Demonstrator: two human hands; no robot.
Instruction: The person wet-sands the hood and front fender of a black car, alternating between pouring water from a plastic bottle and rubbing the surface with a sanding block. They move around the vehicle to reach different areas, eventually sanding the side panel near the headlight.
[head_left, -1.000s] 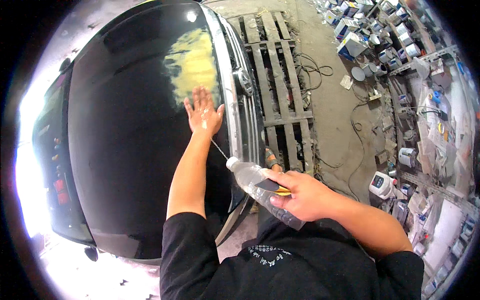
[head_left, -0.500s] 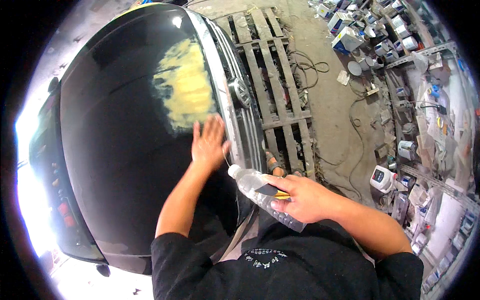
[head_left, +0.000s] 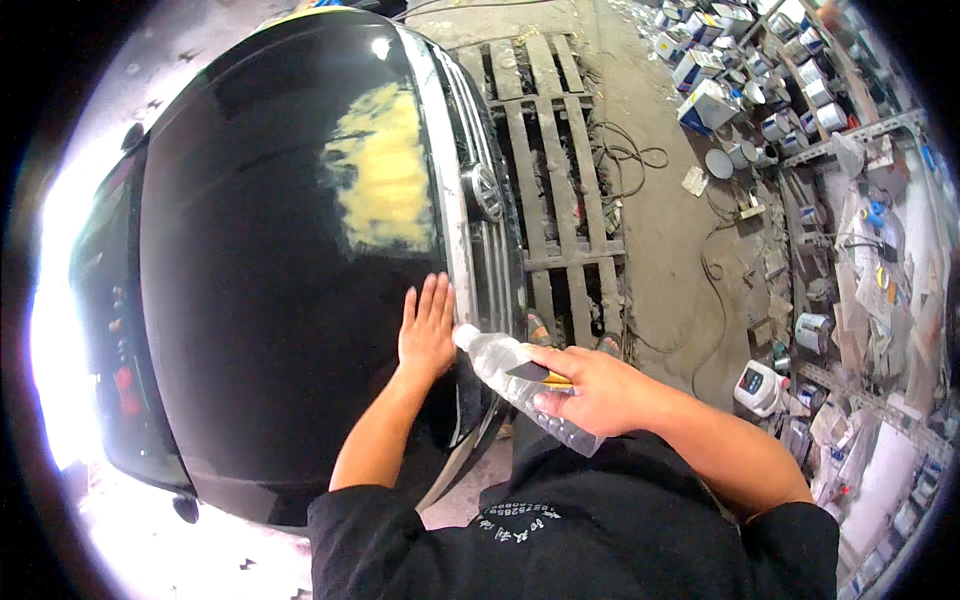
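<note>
A black car hood (head_left: 260, 290) fills the left of the head view, with a rough yellow filler patch (head_left: 385, 185) near its front edge. Fingers stretched out, my left hand (head_left: 428, 325) lies flat on the hood just below that patch, beside the chrome front trim. My right hand (head_left: 580, 385) is closed round a clear plastic bottle (head_left: 500, 360), tilted with its white cap end toward the hood and my left wrist. Pressed against the bottle in the same hand is a flat tool (head_left: 545, 375), dark and yellow; its exact kind is unclear.
Beyond the grille and its round emblem (head_left: 484, 192), a wooden pallet (head_left: 545, 180) lies on the concrete floor. A dark cable (head_left: 715, 270) snakes across the floor. Crowded shelves (head_left: 870, 260) with cans and a white jug (head_left: 762, 387) stand at the right.
My left hand has moved back toward me along the hood, away from the yellow patch. The right hand keeps the bottle at nearly the same place, tilted as before.
</note>
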